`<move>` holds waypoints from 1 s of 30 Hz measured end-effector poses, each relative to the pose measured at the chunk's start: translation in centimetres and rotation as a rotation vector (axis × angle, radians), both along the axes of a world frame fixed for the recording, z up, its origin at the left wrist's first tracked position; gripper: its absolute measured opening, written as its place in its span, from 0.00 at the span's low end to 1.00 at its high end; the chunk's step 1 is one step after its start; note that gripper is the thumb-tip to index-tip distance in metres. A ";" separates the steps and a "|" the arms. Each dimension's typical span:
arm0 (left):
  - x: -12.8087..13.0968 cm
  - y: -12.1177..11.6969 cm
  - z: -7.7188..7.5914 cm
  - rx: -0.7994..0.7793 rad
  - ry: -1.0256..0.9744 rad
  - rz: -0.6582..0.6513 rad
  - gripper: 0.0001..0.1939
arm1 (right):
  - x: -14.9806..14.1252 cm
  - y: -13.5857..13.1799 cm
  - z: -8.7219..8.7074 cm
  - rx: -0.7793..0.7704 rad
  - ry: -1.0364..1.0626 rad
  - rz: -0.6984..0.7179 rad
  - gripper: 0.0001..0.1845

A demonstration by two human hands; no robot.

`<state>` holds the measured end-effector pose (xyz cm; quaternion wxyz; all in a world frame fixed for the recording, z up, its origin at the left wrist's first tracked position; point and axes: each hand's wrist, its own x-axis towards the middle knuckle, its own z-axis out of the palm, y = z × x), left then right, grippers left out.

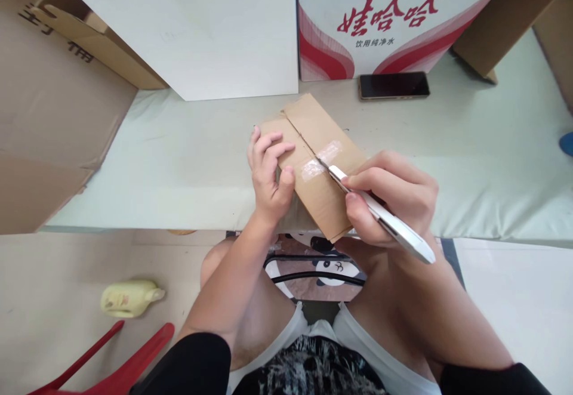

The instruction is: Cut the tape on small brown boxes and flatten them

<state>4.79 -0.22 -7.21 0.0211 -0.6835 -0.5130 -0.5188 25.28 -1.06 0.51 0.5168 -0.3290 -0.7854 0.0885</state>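
A small brown cardboard box (313, 120) lies at a slant near the table's front edge. A seam runs along its top face, crossed by a short strip of clear tape (330, 151). My left hand (271, 174) grips the box by its left side, thumb near the front and fingers curled over the top. In my right hand (394, 192) is a white utility knife (394, 225), pinched between thumb and fingers. Its tip meets the seam beside the tape; how much blade is out or sunk in the seam I cannot tell.
Behind the box stand a plain white carton (215, 31) and a red-and-white carton (380, 55), with a phone (394, 85) lying before it. Large brown boxes (49, 108) flank the pale-covered table (179, 162). On the floor lies a yellow bottle (128, 298).
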 end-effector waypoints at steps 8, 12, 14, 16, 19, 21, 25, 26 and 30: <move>0.1 -0.2 0.0 0.014 -0.017 -0.033 0.20 | 0.2 0.0 0.0 -0.014 0.064 0.036 0.05; 0.3 -0.2 0.0 0.034 -0.019 -0.034 0.20 | 0.3 0.0 0.1 0.010 0.068 0.021 0.06; 0.4 -0.3 0.0 0.033 -0.023 -0.034 0.21 | 0.3 -0.1 0.1 0.007 0.091 0.014 0.06; 0.4 -0.3 0.0 0.030 -0.021 -0.028 0.22 | 0.2 -0.1 0.0 0.006 0.115 0.008 0.06; 0.4 -0.3 0.0 -0.004 0.005 0.009 0.25 | 0.3 -0.1 -0.3 0.019 0.124 0.006 0.06; 0.4 -0.4 0.0 -0.021 0.017 0.029 0.26 | 0.4 -0.1 -0.4 0.026 0.130 0.011 0.06; 0.3 -0.3 0.0 0.009 -0.004 -0.004 0.22 | 0.5 -0.1 -0.4 0.026 0.177 0.023 0.06; 0.3 -0.3 -0.1 0.016 -0.011 -0.012 0.21 | 0.5 -0.1 -0.4 0.022 0.193 0.023 0.06; 0.4 -0.3 -0.1 0.023 -0.019 -0.016 0.20 | 0.4 -0.2 -0.3 0.009 0.235 0.003 0.06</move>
